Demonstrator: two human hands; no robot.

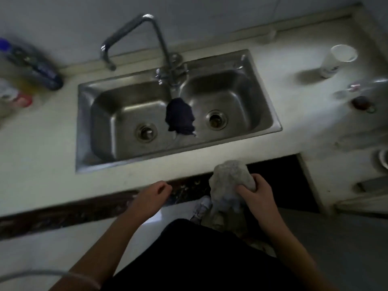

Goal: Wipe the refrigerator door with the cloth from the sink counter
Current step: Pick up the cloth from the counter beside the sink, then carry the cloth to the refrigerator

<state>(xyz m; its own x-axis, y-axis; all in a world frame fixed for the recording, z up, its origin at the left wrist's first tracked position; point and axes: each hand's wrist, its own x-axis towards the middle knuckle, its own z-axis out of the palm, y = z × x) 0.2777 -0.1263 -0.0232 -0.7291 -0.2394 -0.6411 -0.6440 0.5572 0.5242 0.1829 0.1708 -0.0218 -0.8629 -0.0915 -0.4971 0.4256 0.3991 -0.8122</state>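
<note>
A crumpled grey cloth (230, 181) hangs in my right hand (257, 193), just in front of the counter's front edge and below the sink (84, 127). My fingers are closed around its right side. My left hand (152, 195) hovers at the counter edge to the left, fingers loosely curled, holding nothing. A second, dark cloth (180, 117) lies draped over the divider between the two steel sink basins. No refrigerator is in view.
A tall bent faucet (159, 43) rises behind the sink. Bottles (35, 66) lie blurred at the far left of the counter. A white paper cup (338, 59) stands at the right, with a shiny lid (363, 91) nearer. Pale floor lies below.
</note>
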